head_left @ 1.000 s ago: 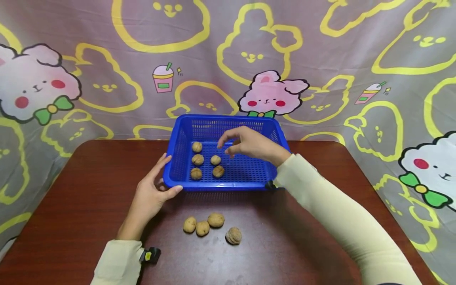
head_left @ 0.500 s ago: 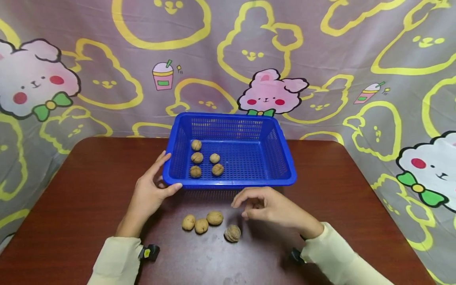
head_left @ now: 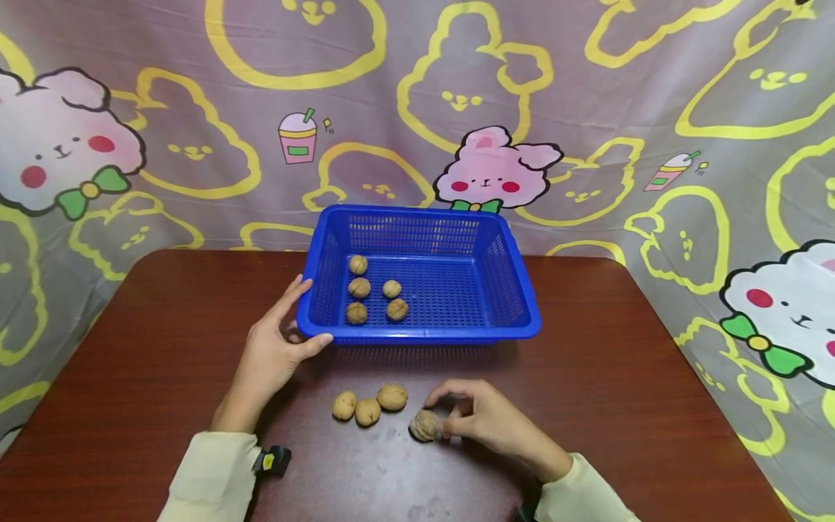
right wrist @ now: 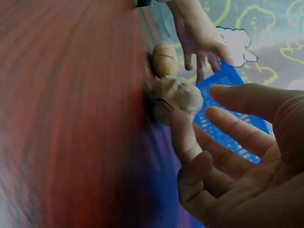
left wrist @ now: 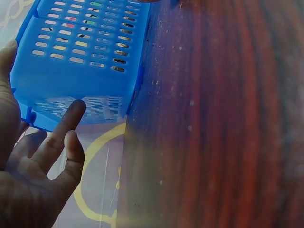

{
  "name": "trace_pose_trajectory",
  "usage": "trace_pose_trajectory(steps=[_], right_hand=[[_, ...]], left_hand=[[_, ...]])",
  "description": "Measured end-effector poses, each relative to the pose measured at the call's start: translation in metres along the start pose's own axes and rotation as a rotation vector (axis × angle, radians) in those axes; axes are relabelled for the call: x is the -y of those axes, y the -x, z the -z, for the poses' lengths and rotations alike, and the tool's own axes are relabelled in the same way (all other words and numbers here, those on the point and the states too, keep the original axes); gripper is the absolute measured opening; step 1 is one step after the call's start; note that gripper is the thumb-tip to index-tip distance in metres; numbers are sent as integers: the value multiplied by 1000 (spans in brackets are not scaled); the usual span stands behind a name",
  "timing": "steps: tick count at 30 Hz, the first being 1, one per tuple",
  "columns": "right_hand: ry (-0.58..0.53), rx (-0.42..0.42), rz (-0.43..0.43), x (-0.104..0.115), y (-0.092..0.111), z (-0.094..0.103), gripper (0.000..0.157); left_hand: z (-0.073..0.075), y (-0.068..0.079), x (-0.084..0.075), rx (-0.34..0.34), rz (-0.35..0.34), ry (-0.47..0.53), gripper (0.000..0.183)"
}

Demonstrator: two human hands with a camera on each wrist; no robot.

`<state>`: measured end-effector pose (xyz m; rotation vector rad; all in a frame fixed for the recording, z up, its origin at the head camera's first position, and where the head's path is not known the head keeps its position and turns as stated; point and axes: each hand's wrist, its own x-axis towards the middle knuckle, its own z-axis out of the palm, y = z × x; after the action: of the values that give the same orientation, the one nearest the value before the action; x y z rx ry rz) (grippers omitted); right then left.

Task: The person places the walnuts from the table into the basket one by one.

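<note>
A blue plastic basket point(head_left: 417, 333) stands at the back of the table, with several walnuts point(head_left: 359, 288) on the left of its floor. My left hand point(head_left: 270, 355) holds its near left corner, thumb on the front rim and fingers along the left side. In the left wrist view some of those fingers point(left wrist: 66, 133) hang beside the basket's wall. My right hand point(head_left: 492, 420) is at a darker, wrinkled walnut point(head_left: 425, 425) on the table, thumb and fingers spread around it. In the right wrist view a fingertip point(right wrist: 180, 124) overlaps this walnut, while the thumb stands apart from it.
Three paler walnuts point(head_left: 368, 412) lie close together on the table, left of the wrinkled one. The brown wooden table point(head_left: 587, 362) ends at a patterned curtain point(head_left: 365, 87) behind the basket.
My right hand has drawn back from over the basket toward me and come down to the wrinkled walnut. My left hand keeps its place at the basket corner.
</note>
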<state>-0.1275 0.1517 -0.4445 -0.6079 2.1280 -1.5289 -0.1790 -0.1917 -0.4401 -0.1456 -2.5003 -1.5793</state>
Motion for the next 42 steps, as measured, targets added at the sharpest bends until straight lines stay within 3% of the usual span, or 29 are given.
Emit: trace_pose_trajectory(steps=[9, 18, 23, 27, 33, 42], right_hand=[[158, -63, 36, -1, -1, -16, 24], [234, -77, 66, -3, 0, -20, 29], [222, -62, 86, -2, -1, -20, 30], [151, -23, 113, 1, 0, -15, 30], [96, 8, 151, 16, -3, -1, 31], [107, -71, 164, 64, -20, 29, 34]], left_hand=[[-1, -1, 3, 1, 4, -8, 88], [1, 0, 2, -2, 4, -20, 88], [0, -1, 2, -4, 10, -16, 88], [-1, -1, 2, -3, 11, -18, 88], [0, 0, 2, -1, 10, -15, 88], [-1, -1, 1, -3, 8, -20, 88]])
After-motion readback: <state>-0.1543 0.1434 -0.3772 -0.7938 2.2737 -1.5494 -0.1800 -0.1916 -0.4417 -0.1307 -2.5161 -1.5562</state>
